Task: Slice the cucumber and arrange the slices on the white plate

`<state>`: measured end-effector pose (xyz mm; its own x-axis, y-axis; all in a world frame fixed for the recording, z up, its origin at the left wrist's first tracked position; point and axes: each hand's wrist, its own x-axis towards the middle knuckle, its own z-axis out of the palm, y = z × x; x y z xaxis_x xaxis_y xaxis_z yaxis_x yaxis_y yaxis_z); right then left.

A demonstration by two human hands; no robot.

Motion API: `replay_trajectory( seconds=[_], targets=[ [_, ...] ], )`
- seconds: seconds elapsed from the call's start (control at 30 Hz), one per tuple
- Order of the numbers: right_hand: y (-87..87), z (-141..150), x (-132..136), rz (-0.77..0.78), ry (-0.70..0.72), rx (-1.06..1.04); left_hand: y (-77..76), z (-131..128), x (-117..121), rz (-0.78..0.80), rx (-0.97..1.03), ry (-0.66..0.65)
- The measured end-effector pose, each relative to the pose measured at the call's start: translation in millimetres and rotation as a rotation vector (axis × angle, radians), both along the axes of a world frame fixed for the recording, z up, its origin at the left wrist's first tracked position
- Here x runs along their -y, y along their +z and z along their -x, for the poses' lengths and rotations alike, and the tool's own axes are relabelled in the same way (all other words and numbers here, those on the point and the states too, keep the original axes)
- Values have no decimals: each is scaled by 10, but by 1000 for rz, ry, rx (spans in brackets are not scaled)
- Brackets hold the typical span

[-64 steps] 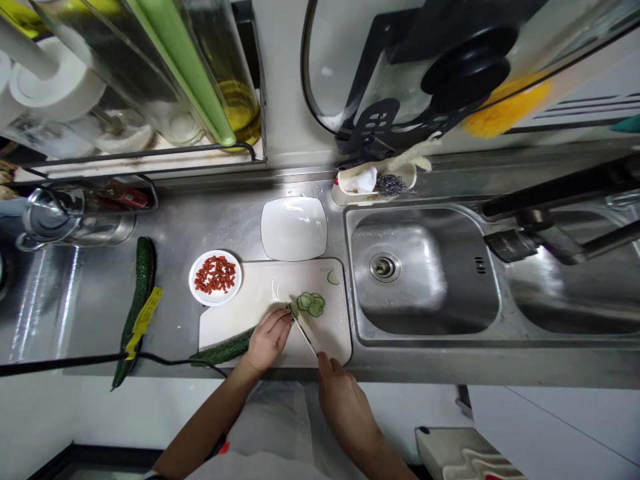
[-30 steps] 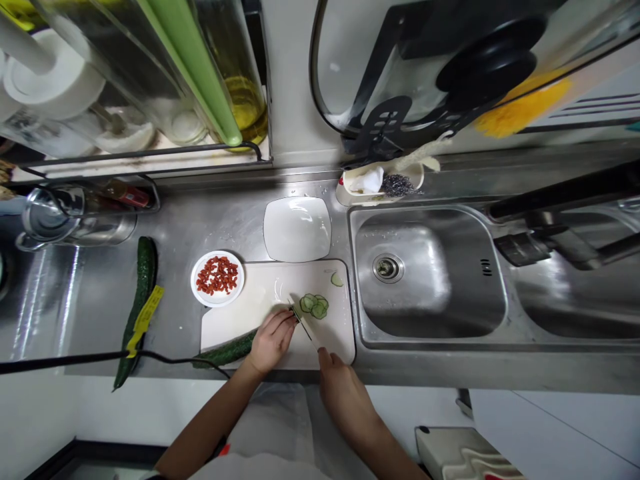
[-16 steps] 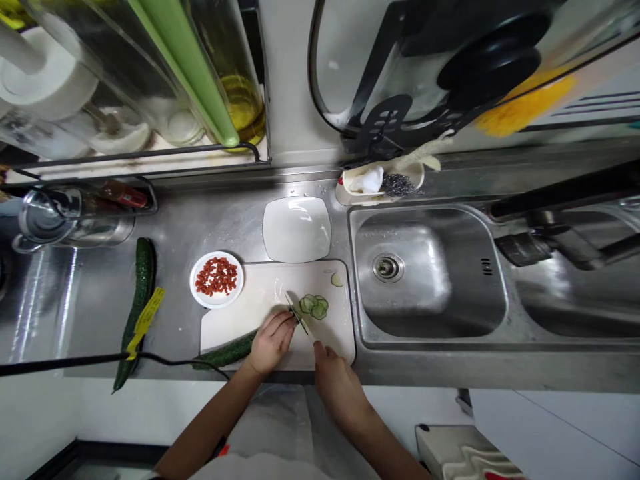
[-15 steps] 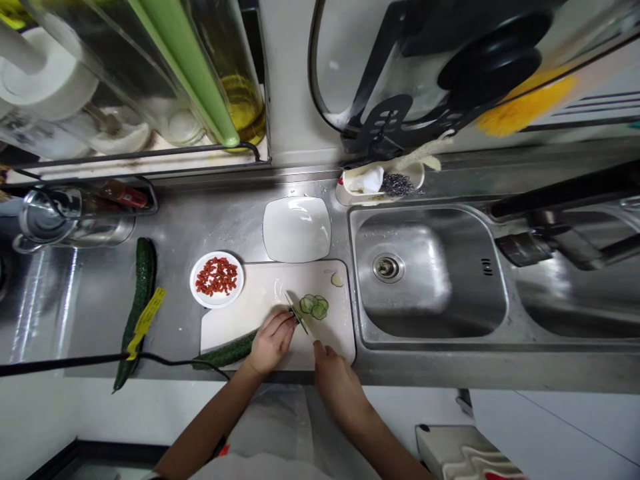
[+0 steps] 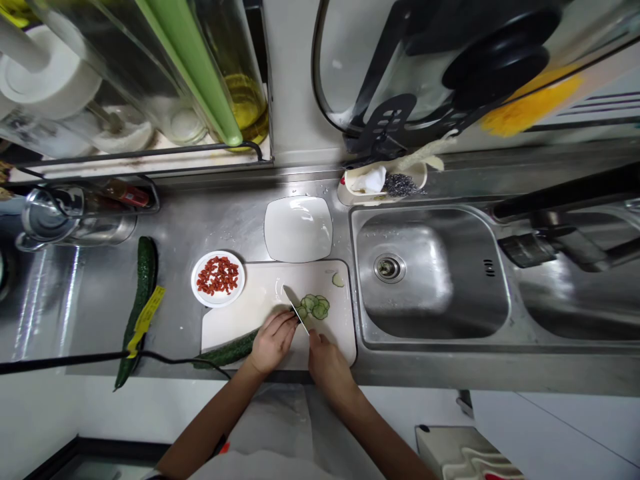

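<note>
1. Long dark-green cucumber with bumpy skin (image 5: 229,352): lies aslant, its far end reaching the board's lower left edge; the left hand (image 5: 273,339) covers its middle and grips it, the cut end just beside the blade.
2. Narrow silver-coloured metal knife (image 5: 295,309): slants across the board, tip pointing away and leftward, blade just right of the left fingertips; its handle is hidden in the right hand (image 5: 329,365).
3. Thin round pale-green cucumber slices with dark rims (image 5: 316,307): lie flat, overlapping in a loose cluster right of the blade.
4. Lone pale-green slice (image 5: 338,280): lies flat near the upper right corner.
5. White rectangular cutting board with rounded corners (image 5: 333,341): lies flat beneath them all.
</note>
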<state>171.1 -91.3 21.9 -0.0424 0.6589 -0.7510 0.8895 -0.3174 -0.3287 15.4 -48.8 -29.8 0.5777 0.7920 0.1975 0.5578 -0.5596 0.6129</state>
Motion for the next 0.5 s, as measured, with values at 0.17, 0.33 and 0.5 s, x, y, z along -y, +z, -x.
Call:
replay_trajectory(
  seconds=[0.17,0.33,0.5],
  targets=[
    [-52,13,49,-29,-14,16,38,-16,1,12,-48,-6],
    [-58,-18,38,-42,-34,2,164,-19,66,106,-228,113],
    [-32,-53,26,-57,-40,22,226,11,146,204,-414,179]
  ],
)
